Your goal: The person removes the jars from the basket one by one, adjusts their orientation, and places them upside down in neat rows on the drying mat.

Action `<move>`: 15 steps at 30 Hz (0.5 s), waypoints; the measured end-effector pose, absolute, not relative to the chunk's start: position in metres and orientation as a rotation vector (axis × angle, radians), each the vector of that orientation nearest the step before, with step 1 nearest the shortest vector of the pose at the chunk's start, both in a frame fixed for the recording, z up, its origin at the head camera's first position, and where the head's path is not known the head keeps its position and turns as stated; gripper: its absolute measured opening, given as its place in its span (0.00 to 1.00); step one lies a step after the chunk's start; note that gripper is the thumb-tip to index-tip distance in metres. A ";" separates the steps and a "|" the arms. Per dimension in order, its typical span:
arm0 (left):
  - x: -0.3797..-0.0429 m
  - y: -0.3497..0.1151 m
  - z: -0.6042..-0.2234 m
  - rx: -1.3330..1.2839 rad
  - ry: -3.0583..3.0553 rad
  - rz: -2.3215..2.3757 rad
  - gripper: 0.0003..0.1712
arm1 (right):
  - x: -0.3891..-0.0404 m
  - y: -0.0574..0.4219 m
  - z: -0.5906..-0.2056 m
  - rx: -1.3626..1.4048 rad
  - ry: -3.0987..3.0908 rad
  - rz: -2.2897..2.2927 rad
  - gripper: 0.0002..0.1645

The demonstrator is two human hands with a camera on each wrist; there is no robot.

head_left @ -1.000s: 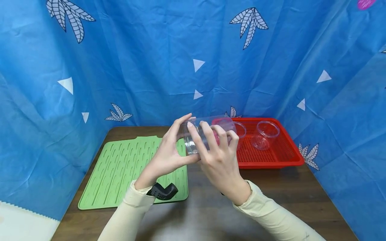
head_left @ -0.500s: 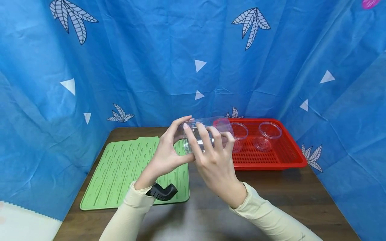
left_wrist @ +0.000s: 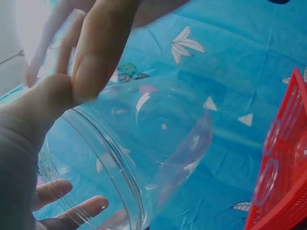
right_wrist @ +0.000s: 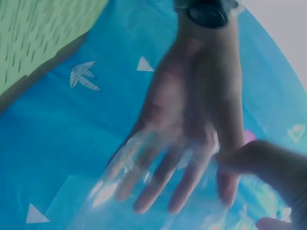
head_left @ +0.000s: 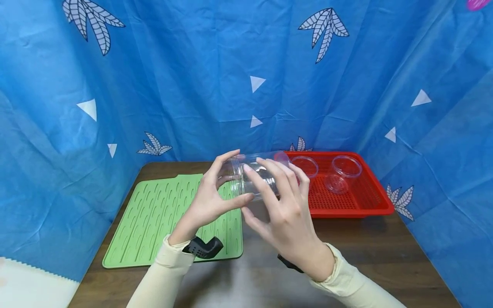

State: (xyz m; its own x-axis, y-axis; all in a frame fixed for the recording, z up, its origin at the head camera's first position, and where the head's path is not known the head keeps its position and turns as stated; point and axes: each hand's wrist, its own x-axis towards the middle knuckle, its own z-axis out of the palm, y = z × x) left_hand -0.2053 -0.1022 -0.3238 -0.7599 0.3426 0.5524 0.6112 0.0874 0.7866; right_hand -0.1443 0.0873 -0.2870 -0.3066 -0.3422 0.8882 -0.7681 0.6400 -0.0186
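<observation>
A clear plastic jar (head_left: 236, 184) lies sideways in the air between the hands, its ringed end to the left. My left hand (head_left: 206, 196) grips that ringed end, thumb below and fingers round the far side. Over the jar's body curl the fingers of my right hand (head_left: 286, 209), with its thumb spread underneath. In the left wrist view the jar's rings and round base (left_wrist: 163, 124) show, and left fingers (left_wrist: 86, 208) appear through the plastic. The right wrist view shows the left palm (right_wrist: 168, 105) behind the transparent wall.
A red plastic basket (head_left: 369, 209) at the back right holds clear round containers, one of them at its right side (head_left: 337, 184). A green ridged mat (head_left: 154, 218) covers the left of the wooden table (head_left: 385, 252). A blue patterned curtain (head_left: 192, 85) surrounds the table.
The right hand's fingers have shifted and its thumb now stands apart from the palm. The left hand has moved slightly left, and more of the jar's ringed end shows.
</observation>
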 end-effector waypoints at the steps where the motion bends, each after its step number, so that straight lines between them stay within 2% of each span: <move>1: -0.206 -0.104 -0.325 -0.956 -2.135 -1.736 0.52 | -0.145 0.091 -0.285 0.886 -1.922 0.630 0.47; 8: -0.189 -0.111 -0.304 -0.947 -2.117 -1.815 0.50 | -0.140 0.116 -0.261 0.811 -2.043 0.997 0.57; 12: -0.186 -0.115 -0.299 -0.971 -2.093 -1.861 0.50 | -0.146 0.130 -0.252 0.800 -2.110 1.316 0.57; 15: -0.185 -0.117 -0.298 -0.978 -2.098 -1.881 0.50 | -0.160 0.140 -0.260 0.814 -2.139 1.642 0.56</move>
